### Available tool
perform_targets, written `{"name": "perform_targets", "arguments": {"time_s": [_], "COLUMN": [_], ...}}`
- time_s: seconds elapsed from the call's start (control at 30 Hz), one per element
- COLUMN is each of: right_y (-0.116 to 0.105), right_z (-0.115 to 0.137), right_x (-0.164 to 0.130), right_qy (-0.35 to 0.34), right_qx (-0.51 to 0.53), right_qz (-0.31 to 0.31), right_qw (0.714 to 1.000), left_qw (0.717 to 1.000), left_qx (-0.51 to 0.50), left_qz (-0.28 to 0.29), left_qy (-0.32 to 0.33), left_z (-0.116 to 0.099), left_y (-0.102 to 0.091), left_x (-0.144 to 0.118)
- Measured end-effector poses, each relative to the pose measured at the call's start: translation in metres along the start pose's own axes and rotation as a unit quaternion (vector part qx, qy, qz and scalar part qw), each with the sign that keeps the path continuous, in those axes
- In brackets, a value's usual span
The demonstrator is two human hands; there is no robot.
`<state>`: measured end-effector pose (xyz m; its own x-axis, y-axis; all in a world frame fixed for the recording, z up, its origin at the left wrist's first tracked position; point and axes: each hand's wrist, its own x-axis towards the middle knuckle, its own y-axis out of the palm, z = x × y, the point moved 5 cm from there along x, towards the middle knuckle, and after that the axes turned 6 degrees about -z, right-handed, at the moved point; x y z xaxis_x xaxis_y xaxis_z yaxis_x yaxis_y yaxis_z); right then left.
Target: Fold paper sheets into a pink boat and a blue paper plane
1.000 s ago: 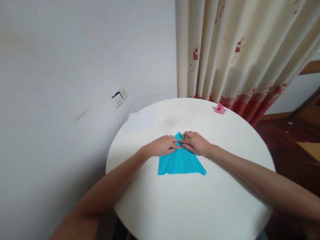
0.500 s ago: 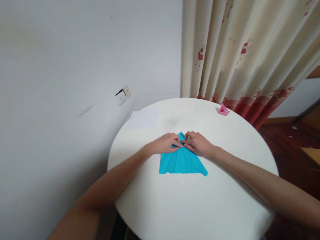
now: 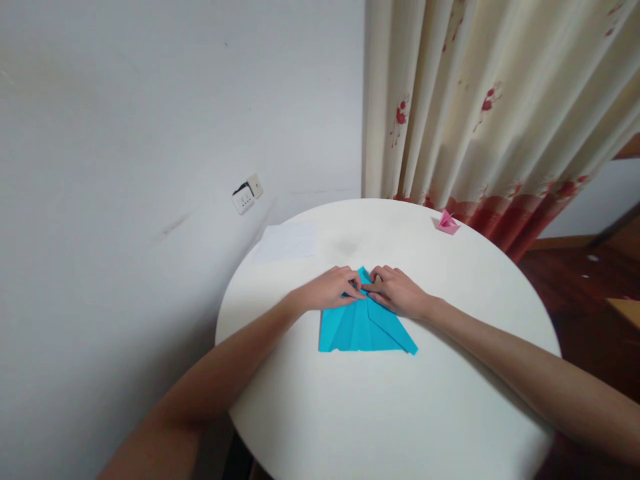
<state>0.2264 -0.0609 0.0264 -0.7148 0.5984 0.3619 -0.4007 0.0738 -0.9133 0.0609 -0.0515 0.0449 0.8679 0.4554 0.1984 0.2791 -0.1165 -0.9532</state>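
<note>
A sheet of blue paper [image 3: 356,333] lies on the round white table, creased in a fan of lines, with a folded flap along its right side. Its far end narrows to a point that shows between my hands. My left hand [image 3: 336,288] has its fingers closed on the paper's upper left part. From the right, my right hand [image 3: 399,291] pinches and presses the upper right part, its fingertips almost meeting those of the left. The spot under the fingertips is hidden.
A pink folded paper piece [image 3: 447,223] stands near the table's far right edge. White paper [image 3: 287,241] lies at the far left of the table [image 3: 380,407]. Beyond are a wall with a socket [image 3: 243,199] and a flowered curtain [image 3: 450,100].
The right flap of the blue paper lies flatter, with a sharper edge. My left fingers have shifted slightly at the fold; my right hand stays nearly in place. The view has tipped slightly.
</note>
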Motion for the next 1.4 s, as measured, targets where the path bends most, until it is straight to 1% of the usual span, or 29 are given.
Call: {"name": "perform_targets", "arguments": {"time_s": [0.3,0.53,0.77,0.87,0.97,1.1,1.17,1.23,1.3,1.4], "right_y": [0.002,0.004,0.005,0.004,0.001,-0.003,-0.004,-0.004,-0.004,-0.004], "right_z": [0.000,-0.003,-0.001,0.001,0.005,0.011,0.013,0.013,0.012,0.011], "right_x": [-0.001,-0.001,-0.003,-0.004,-0.005,-0.005,-0.005,-0.004,-0.004,-0.004], "right_qy": [0.006,0.035,0.000,-0.009,-0.024,-0.044,-0.046,-0.044,-0.043,-0.042], "right_qx": [-0.005,0.023,0.054,0.052,0.032,-0.020,-0.040,-0.045,-0.042,-0.036], "right_qz": [-0.005,-0.040,-0.063,-0.069,-0.057,-0.030,-0.019,-0.012,-0.008,-0.004], "right_qw": [1.000,0.998,0.997,0.996,0.998,0.998,0.998,0.998,0.998,0.998], "left_qw": [0.997,0.998,0.999,0.998,0.998,0.999,0.999,0.998,0.989,0.957], "left_qx": [0.068,0.054,0.045,0.049,0.055,0.048,0.032,0.003,-0.025,-0.051], "left_qz": [0.028,0.015,0.011,0.015,0.018,0.009,-0.006,-0.040,-0.095,-0.168], "left_qy": [0.027,0.031,0.027,0.026,0.024,0.011,-0.005,-0.040,-0.106,-0.232], "left_z": [-0.015,-0.015,-0.013,-0.012,-0.011,-0.011,-0.011,-0.006,0.005,0.028], "left_y": [-0.004,-0.003,-0.002,-0.001,0.000,0.002,0.000,-0.005,-0.012,-0.020], "left_x": [0.003,0.003,0.002,0.002,0.002,0.002,0.003,0.003,0.002,-0.005]}}
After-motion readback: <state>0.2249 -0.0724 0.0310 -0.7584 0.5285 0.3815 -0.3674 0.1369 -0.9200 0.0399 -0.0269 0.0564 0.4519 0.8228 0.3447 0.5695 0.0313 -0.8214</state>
